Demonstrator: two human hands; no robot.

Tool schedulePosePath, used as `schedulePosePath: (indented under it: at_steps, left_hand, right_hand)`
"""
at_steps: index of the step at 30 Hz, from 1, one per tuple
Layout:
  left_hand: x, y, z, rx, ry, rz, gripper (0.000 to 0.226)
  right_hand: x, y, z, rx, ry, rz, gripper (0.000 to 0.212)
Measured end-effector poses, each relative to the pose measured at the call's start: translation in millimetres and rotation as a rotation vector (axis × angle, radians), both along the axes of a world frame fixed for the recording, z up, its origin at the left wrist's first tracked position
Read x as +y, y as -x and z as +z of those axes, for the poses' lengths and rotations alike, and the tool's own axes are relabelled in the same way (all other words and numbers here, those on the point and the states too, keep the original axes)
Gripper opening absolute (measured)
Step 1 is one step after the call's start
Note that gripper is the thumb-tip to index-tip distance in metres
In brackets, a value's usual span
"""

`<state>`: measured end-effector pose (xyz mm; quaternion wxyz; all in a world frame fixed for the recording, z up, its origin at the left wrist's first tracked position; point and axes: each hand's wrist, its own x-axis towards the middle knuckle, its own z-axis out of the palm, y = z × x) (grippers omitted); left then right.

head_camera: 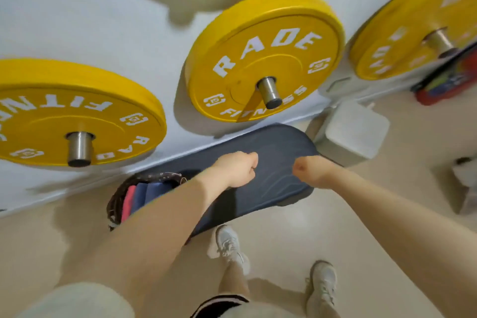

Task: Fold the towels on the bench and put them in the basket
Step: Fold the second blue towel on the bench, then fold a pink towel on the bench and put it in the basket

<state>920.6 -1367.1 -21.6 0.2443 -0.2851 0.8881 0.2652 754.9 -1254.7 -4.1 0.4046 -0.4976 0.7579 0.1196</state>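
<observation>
Towels [139, 197] stand folded in the basket [117, 204] at the bench's [278, 152] left end, while the left hand [236, 168] and right hand [309, 171] hover fisted and empty over bare padding, so any unseen towel could get missed.

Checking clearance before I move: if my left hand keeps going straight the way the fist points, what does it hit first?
Probably the bench pad just beyond the left hand; past that, the wall below the middle yellow weight plate. Height above the pad is unclear.
</observation>
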Motion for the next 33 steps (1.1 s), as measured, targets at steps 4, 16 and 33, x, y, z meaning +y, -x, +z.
schedulePosePath:
  at_steps: [4, 16, 33]
  left_hand:
    - [43, 66, 25, -0.011, -0.050, -0.133, 0.024]
    - [334, 277, 64, 0.096, -0.072, -0.521, 0.024]
    - [643, 604, 112, 0.333, -0.213, -0.998, 0.022]
  right_hand:
    - [80, 32, 22, 0.025, -0.004, -0.134, 0.030]
    - [441, 165, 65, 0.102, 0.068, -0.713, 0.029]
    - [728, 363, 93, 0.262, 0.187, -1.295, 0.026]
